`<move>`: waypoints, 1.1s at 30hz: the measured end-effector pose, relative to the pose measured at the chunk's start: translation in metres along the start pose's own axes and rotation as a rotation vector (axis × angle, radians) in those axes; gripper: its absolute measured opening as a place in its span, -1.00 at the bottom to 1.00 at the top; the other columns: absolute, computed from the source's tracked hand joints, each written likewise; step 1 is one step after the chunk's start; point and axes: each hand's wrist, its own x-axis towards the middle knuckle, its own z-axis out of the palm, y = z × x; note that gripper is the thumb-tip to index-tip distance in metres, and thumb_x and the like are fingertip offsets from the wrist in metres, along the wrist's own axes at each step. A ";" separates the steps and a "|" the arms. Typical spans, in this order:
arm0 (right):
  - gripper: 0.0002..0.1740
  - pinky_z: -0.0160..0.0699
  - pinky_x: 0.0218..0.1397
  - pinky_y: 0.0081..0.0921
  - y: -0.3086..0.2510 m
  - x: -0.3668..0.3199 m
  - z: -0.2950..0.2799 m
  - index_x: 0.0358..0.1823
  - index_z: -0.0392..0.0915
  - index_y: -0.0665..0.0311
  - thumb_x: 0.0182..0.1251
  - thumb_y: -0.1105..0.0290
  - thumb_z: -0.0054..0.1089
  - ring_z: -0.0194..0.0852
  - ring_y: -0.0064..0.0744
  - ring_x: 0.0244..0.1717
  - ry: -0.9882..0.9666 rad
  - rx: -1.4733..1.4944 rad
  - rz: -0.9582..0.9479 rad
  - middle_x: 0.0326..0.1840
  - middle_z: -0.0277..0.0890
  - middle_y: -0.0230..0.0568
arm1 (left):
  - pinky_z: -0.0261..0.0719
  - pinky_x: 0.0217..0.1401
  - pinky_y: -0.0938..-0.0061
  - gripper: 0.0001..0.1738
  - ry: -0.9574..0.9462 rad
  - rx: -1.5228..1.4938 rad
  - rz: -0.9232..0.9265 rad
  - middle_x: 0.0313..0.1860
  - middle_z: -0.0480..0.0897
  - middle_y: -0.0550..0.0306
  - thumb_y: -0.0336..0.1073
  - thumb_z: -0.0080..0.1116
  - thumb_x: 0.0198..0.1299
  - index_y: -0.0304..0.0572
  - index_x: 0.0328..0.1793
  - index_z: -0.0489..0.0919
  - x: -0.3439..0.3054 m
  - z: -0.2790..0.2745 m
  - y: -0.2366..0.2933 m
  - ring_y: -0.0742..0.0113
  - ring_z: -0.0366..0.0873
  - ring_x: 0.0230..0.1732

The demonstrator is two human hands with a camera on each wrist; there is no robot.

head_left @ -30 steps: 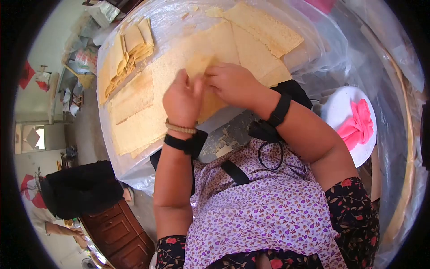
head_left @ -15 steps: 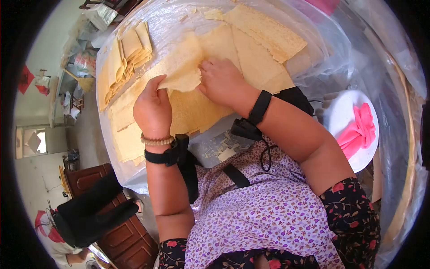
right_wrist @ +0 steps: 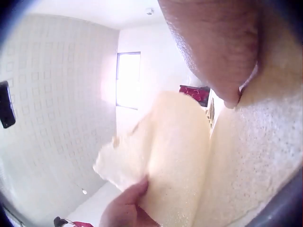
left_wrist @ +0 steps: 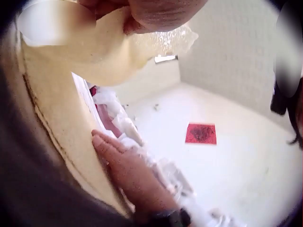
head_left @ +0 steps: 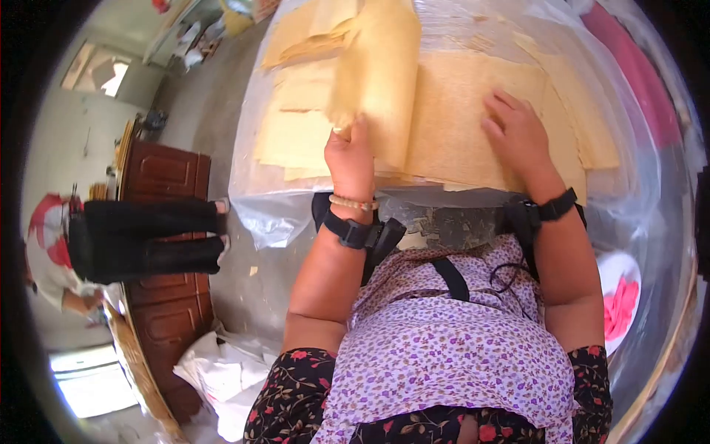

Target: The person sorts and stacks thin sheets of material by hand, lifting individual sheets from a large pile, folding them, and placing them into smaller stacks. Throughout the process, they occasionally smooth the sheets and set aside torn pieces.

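Here at the bench covered in clear plastic film [head_left: 251, 189], the left hand [head_left: 351, 163] has the edge of a thin, pale yellow, pliable sheet [head_left: 392, 81] pinched between thumb and fingers, and up it curves, standing in a tall bend above the bench! Over to the right, the right hand [head_left: 523, 140] rests on flat yellow material [head_left: 451, 118], its fingers relaxed and grasping nothing; whether that is the same piece, I cannot tell. Beyond the left hand sits a folded yellow stack [head_left: 307, 33], with flat rectangular yellow sheets [head_left: 296, 137] just nearer. Bright pink cloth [head_left: 621, 307] lies on a round white surface [head_left: 612, 265] at the right. And the left wrist view catches a square red panel [left_wrist: 200, 134], its dark marking too blurred to read!
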 end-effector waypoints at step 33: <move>-0.62 0.59 0.04 -0.42 -0.105 0.099 0.050 0.03 0.61 0.23 0.34 0.14 0.35 0.66 -0.41 -0.08 -0.509 1.225 0.701 -0.10 0.67 -0.33 | 0.54 0.32 0.08 -0.15 -0.400 0.741 0.765 0.38 0.56 -0.25 -0.28 0.45 0.10 -0.23 0.54 0.37 -0.007 -0.004 0.041 -0.16 0.56 0.34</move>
